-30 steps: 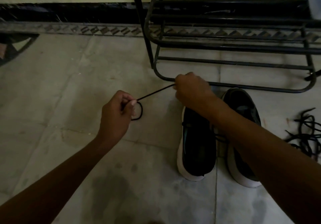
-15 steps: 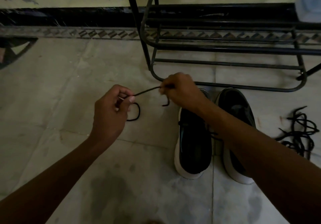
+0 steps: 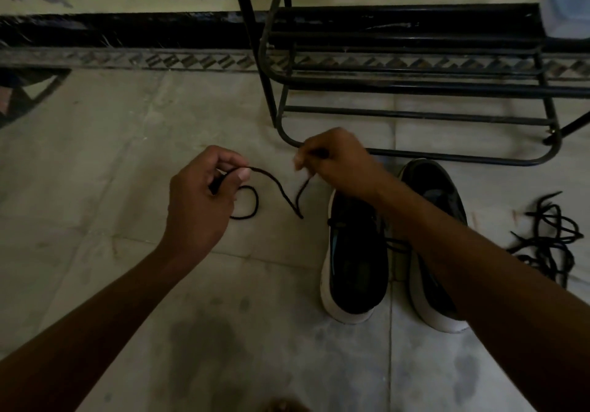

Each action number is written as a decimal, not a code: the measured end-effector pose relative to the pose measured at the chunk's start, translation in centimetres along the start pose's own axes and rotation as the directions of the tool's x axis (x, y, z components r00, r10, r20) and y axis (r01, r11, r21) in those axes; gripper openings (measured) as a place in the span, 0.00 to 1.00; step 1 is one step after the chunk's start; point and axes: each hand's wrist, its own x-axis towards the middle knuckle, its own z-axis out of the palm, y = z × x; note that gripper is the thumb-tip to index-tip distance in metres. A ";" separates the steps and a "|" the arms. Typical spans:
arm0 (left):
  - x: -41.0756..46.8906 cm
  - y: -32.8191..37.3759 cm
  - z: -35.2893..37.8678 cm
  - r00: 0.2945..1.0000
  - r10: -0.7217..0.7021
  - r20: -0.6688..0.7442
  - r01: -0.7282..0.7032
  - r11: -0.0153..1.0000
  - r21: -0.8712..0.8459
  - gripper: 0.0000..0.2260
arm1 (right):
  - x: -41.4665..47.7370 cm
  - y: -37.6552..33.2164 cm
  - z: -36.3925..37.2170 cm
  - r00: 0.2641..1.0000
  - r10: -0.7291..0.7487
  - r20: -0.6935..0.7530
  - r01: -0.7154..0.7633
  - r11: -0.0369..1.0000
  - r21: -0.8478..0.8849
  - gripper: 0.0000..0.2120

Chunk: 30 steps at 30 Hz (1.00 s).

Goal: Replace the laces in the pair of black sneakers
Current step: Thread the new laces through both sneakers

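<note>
Two black sneakers with white soles stand side by side on the floor, the left sneaker [image 3: 354, 252] and the right sneaker [image 3: 434, 194], toes toward me; my right forearm crosses over them. A black lace [image 3: 281, 192] sags in a V between my hands. My left hand [image 3: 204, 197] pinches it between thumb and fingers, with a loop hanging below. My right hand [image 3: 335, 162] grips the other part with curled fingers, just above the left sneaker's heel end.
A black metal shoe rack [image 3: 415, 92] stands against the wall right behind the sneakers. A tangle of black laces [image 3: 549, 239] lies on the tiles at the far right. A pale blue object [image 3: 568, 6] sits on the rack's upper right. The floor is grey tile.
The lace was taut between my hands; now my hands have come closer together and it hangs slack in a V. The view has shifted slightly.
</note>
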 end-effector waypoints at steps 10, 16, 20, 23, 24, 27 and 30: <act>-0.3 1.4 0.9 0.996 0.039 0.078 -0.038 0.999 -0.020 0.05 | -1.4 -1.9 2.6 0.964 -0.084 0.253 0.052 0.990 0.130 0.04; 0.4 -0.2 -1.4 1.000 -0.012 -0.015 0.013 0.998 0.062 0.04 | -0.9 2.8 -1.8 0.952 0.279 -0.124 -0.294 0.948 -0.120 0.06; 0.2 0.5 -1.1 0.997 0.002 0.071 -0.006 0.998 0.059 0.06 | -1.1 2.1 -1.5 0.970 0.242 -0.036 -0.241 0.918 -0.316 0.22; -0.3 1.6 0.5 0.987 0.049 0.153 -0.054 0.998 0.025 0.03 | -1.6 -0.8 0.9 0.981 0.014 0.192 0.011 0.992 -0.128 0.23; -0.4 1.9 0.8 0.986 0.056 0.155 -0.059 0.998 0.020 0.02 | -1.8 -1.4 1.5 0.966 -0.049 0.255 0.066 0.996 -0.058 0.16; -0.2 1.8 0.6 0.992 0.051 0.113 -0.055 0.998 0.035 0.03 | -2.2 -1.2 1.0 0.975 -0.050 0.218 0.041 0.998 0.044 0.06; 0.4 1.0 -0.7 0.998 -0.018 0.059 0.014 0.997 0.071 0.02 | -2.1 1.1 -1.8 0.983 0.179 -0.034 -0.180 0.983 -0.034 0.06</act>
